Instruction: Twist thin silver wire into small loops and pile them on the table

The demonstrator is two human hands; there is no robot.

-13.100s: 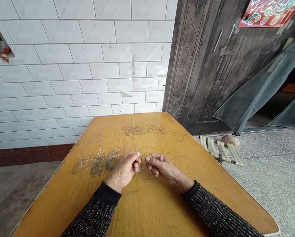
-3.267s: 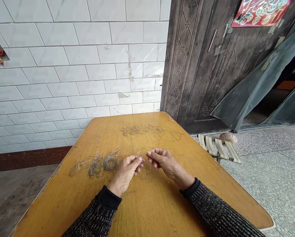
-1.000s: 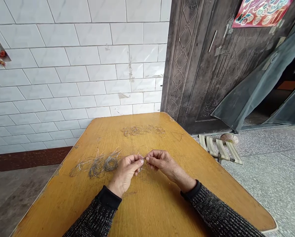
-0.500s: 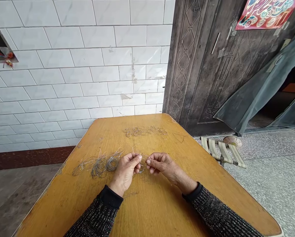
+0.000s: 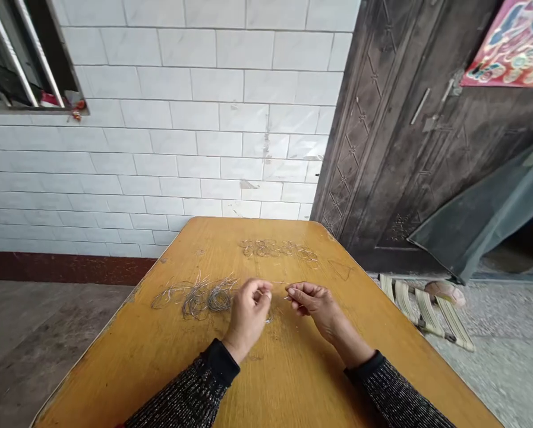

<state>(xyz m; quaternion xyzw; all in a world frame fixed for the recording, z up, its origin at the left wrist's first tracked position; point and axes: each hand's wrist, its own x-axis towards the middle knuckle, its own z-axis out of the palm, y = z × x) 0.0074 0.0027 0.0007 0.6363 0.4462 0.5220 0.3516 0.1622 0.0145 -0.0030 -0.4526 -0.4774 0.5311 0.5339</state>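
My left hand (image 5: 251, 312) hovers over the middle of the wooden table (image 5: 266, 380), its fingers curled in and thumb close to the index finger. A thin wire (image 5: 278, 282) spans the small gap between my hands. My right hand (image 5: 314, 304) pinches this wire between thumb and fingertips. Just left of my left hand lie a grey wire coil (image 5: 219, 297) and a looser bundle of wires (image 5: 195, 300). Bits of wire (image 5: 270, 319) show on the table under my hands, partly hidden by the left one.
Several small wire loops (image 5: 266, 248) lie in a row toward the table's far end. A thin bent wire (image 5: 341, 269) is near the right edge. A white tiled wall (image 5: 204, 142) stands behind, with a dark door (image 5: 382, 119) and a strap stool (image 5: 426, 309) to the right.
The view has swung left, so everything appears farther right. My hands are slightly farther apart, and the left hand has turned with its fingers curled. The wire loop above it no longer shows.
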